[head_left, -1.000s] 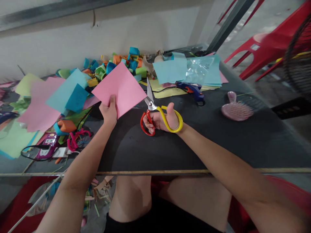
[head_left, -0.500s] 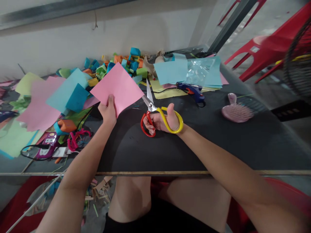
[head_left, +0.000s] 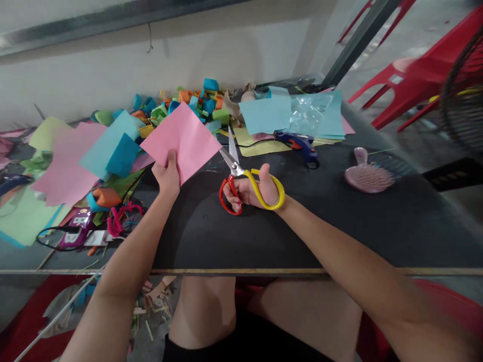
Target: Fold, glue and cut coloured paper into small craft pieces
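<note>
My left hand (head_left: 168, 173) pinches a square pink sheet of paper (head_left: 184, 138) by its lower corner, thumb on the near face and the other fingers hidden behind. The sheet is held up with one corner pointing right. In my right hand (head_left: 252, 190) is a pair of scissors (head_left: 236, 168) with one red and one yellow handle loop. Fingers pass through the red loop and the thumb side sits in the yellow one. The blades are spread apart, their tips near the paper's right corner; whether they touch it I cannot tell.
Coloured paper sheets (head_left: 68, 161) and a purple device with a black cable (head_left: 77, 229) lie at the left. Small folded paper pieces (head_left: 188, 100) are heaped by the wall. Behind the scissors are blue sheets (head_left: 266, 114) and a glue gun (head_left: 300, 143); a pink hairbrush (head_left: 368, 176) lies right.
The pink sheet's right corner has shifted very slightly left. Both hands keep their grips and the scissors stay spread; the whole view has tilted a little.
</note>
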`<state>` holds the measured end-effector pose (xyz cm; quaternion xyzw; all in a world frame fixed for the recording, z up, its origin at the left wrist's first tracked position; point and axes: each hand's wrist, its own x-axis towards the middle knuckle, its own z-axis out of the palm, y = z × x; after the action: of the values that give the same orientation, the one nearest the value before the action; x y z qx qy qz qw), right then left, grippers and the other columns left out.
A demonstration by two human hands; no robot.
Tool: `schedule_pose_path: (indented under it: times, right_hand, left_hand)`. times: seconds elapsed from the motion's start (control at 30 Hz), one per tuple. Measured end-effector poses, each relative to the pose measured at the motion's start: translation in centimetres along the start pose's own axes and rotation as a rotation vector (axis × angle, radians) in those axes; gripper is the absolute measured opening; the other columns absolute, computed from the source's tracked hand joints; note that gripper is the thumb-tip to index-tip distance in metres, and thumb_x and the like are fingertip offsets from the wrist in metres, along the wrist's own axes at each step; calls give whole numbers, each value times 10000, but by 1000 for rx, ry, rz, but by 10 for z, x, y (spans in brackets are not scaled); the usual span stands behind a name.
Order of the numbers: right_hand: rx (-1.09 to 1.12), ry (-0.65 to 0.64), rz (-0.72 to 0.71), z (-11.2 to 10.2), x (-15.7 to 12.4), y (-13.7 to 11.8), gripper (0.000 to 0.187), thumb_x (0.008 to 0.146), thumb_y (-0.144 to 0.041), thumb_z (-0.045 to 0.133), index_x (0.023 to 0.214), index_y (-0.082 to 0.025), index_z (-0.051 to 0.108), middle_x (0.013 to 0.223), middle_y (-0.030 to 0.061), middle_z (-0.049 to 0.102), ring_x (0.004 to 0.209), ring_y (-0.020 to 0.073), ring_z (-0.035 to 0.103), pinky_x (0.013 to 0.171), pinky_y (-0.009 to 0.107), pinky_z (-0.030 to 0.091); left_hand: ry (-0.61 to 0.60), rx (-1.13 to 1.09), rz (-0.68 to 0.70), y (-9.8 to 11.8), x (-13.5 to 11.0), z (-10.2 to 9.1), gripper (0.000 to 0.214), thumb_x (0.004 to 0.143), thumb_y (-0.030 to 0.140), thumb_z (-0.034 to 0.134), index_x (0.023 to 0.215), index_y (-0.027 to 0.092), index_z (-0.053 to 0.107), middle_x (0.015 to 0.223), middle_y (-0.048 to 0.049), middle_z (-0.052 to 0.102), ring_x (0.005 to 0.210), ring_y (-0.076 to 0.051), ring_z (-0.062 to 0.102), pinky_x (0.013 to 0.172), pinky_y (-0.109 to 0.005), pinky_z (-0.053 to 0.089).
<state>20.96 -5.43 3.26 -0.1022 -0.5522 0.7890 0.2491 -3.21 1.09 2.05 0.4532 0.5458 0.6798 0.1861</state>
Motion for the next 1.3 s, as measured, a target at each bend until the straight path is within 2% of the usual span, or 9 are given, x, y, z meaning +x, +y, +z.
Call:
schedule_pose_path:
  times: [0.13, 0.37, 0.7, 1.07, 1.3]
  right_hand:
    - [11, -18, -15, -2, 1, 2, 1099, 610, -1028, 101, 978, -115, 588, 747, 26, 494, 632, 144, 498, 661, 346, 531]
    - [-12, -7, -9, -5, -1, 5, 1083, 604, -1027, 72, 947, -130, 573, 732, 15, 471, 629, 142, 497, 630, 320, 515]
    - [-37, -3, 1, 4, 1, -1, 1104, 559, -1049, 75, 938, -132, 560, 788, 61, 527, 707, 182, 553, 689, 374, 544]
    - [-19, 119, -40, -5, -2, 9, 1096, 568, -1040, 54, 933, -141, 563, 704, 3, 451, 586, 139, 479, 558, 301, 484]
    - [0, 134, -36, -2, -1, 8, 1016, 589, -1038, 96, 858, -167, 543, 691, -5, 443, 574, 131, 483, 540, 283, 498]
  left_hand:
    - [-28, 23, 23, 1, 1, -4, 495, 784, 641, 656, 836, 149, 683, 839, -73, 707, 809, -205, 678, 768, -331, 567]
    - [-50, 58, 26, 5, -5, -2, 503, 767, 660, 668, 704, 162, 628, 679, -34, 633, 722, -197, 644, 673, -312, 547]
    - [1, -1, -2, -1, 2, -1, 543, 745, 680, 671, 845, 146, 674, 869, -82, 701, 860, -220, 678, 792, -352, 571]
    - [-2, -56, -35, -4, 1, 5, 536, 735, 666, 686, 851, 143, 674, 864, -86, 701, 914, -234, 690, 819, -367, 585]
    - [-5, -58, -41, -5, 1, 5, 521, 733, 656, 690, 840, 147, 671, 876, -89, 697, 910, -230, 690, 826, -371, 585]
